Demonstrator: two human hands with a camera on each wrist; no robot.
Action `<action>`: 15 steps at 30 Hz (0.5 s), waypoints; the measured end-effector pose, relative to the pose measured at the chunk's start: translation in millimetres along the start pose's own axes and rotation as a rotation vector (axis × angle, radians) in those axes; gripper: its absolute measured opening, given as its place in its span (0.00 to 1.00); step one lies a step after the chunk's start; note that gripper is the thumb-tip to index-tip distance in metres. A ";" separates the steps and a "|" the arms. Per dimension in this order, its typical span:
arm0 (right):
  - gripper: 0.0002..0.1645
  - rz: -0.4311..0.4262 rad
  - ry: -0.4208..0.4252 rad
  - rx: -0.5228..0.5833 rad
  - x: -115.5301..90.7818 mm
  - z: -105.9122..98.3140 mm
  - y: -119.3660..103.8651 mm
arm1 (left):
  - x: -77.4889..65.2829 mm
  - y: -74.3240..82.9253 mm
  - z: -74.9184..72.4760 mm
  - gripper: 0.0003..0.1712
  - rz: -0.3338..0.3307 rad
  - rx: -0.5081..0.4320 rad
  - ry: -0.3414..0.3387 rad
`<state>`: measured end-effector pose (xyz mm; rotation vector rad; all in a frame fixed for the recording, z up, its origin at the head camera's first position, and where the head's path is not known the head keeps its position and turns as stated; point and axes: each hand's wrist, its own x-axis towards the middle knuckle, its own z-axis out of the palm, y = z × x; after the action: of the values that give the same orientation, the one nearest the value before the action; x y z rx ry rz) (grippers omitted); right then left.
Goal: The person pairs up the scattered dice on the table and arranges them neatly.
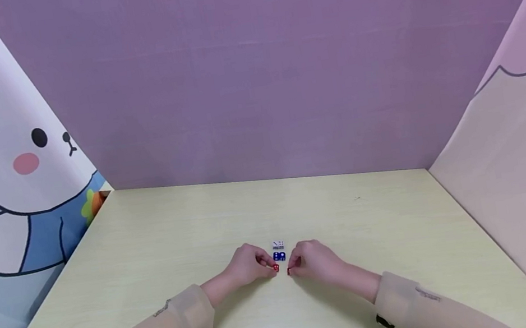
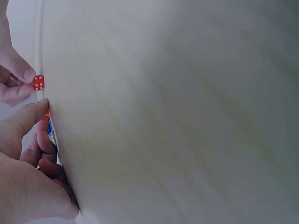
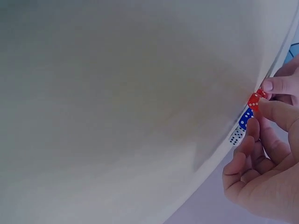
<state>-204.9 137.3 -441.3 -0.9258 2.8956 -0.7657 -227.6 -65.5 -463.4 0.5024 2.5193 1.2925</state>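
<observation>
My left hand (image 1: 248,263) pinches a small red die (image 1: 276,268) between thumb and fingertip. Across a narrow gap, my right hand (image 1: 315,261) pinches a second red die (image 1: 288,271), whose white pips face the left wrist camera. Just beyond the red dice, a pair of blue dice (image 1: 279,256) sits side by side on the table. Directly behind them stands a pair of white dice (image 1: 278,245). In the right wrist view, a blue die (image 3: 245,119) and a white die (image 3: 237,136) show past the right fingertips, partly covered by the hand.
The pale wooden table (image 1: 199,213) meets a purple panel (image 1: 251,86) at its back edge. A printed cartoon sheet (image 1: 9,139) rises on the left, and another pale printed sheet (image 1: 521,148) stands on the right.
</observation>
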 end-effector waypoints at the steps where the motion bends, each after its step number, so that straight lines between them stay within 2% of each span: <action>1: 0.03 -0.002 0.004 -0.007 1.6 1.0 -0.5 | 0.0 0.1 0.1 0.07 0.001 0.003 0.000; 15: 0.03 0.013 0.049 -0.028 12.8 9.2 -3.4 | 1.9 -0.6 2.2 0.07 -0.001 0.028 0.018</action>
<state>-212.3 123.8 -446.1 -0.9021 2.9586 -0.7591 -228.6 -63.5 -465.4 0.4977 2.5558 1.2681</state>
